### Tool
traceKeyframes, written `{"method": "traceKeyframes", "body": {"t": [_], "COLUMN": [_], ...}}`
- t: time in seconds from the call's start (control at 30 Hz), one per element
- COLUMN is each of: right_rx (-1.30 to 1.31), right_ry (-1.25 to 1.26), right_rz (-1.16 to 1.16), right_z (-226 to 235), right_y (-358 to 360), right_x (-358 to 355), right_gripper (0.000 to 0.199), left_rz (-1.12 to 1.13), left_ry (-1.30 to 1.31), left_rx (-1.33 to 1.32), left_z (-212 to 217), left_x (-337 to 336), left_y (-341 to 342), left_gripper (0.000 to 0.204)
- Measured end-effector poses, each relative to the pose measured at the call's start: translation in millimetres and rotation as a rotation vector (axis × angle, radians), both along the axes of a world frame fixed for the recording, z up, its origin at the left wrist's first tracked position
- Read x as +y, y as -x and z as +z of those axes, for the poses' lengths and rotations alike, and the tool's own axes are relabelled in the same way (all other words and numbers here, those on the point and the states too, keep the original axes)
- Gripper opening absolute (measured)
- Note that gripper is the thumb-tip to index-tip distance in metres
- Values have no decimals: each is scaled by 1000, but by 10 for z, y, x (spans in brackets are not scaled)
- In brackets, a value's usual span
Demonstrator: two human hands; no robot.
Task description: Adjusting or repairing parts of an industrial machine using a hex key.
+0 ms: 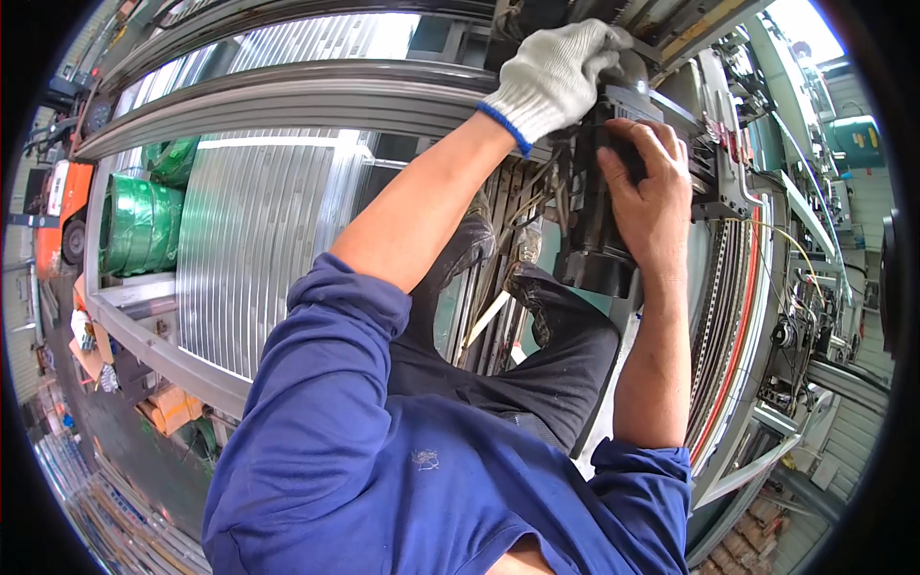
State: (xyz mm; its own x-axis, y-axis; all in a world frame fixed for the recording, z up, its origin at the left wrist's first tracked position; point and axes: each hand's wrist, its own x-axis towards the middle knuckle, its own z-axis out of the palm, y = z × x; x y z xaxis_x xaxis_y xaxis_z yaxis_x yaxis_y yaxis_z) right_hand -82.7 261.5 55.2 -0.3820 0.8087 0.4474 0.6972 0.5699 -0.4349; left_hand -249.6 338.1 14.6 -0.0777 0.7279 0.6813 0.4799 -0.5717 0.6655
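Note:
My left hand (556, 79) wears a white knit glove with a blue cuff. Its fingers curl in beside a grey metal part (632, 73) at the top of a machine; what they hold is hidden. My bare right hand (655, 182) lies over a black cylindrical motor (596, 274), thumb and fingers bent around its upper side. The motor stands lengthwise between my knees and the machine frame, its round end toward me. Cables (548, 192) hang just left of it.
Long metal rails (287, 105) cross at the upper left, above a ribbed metal panel (254, 240). Green wrapped rolls (142, 225) sit at far left, near an orange vehicle (67, 196). On the right runs a cable-lined machine side (733, 326). My legs (565, 335) straddle narrow rails.

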Motion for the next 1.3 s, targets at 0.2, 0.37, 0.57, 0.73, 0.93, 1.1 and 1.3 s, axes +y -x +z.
{"method": "traceKeyframes", "body": {"t": [0.2, 0.37, 0.57, 0.73, 0.93, 1.1, 1.3], "right_rx": [20, 53, 35, 36, 9, 4, -3], "right_ry": [-30, -24, -28, -4, 22, 25, 21], "right_rz": [13, 25, -14, 3, -1, -3, -7], "right_z": [-82, -136, -53, -84, -89, -72, -64], "right_y": [-5, 30, -62, -9, 0, 10, -6], "right_x": [11, -38, 14, 24, 0, -16, -11], "right_gripper": [24, 25, 22, 23, 22, 23, 23], "left_rz": [41, 14, -28, -5, 98, -6, 15], "left_ry": [-109, 186, 46, 145, -27, 134, 133], "left_rx": [197, -481, -589, -781, -544, -575, -293], "left_z": [52, -109, -208, -286, -184, -55, 52], "left_x": [-9, 12, -7, -135, -145, -21, 69], "left_y": [-42, -79, -95, 114, 22, -31, -49], "left_gripper": [21, 16, 10, 14, 10, 12, 15]}}
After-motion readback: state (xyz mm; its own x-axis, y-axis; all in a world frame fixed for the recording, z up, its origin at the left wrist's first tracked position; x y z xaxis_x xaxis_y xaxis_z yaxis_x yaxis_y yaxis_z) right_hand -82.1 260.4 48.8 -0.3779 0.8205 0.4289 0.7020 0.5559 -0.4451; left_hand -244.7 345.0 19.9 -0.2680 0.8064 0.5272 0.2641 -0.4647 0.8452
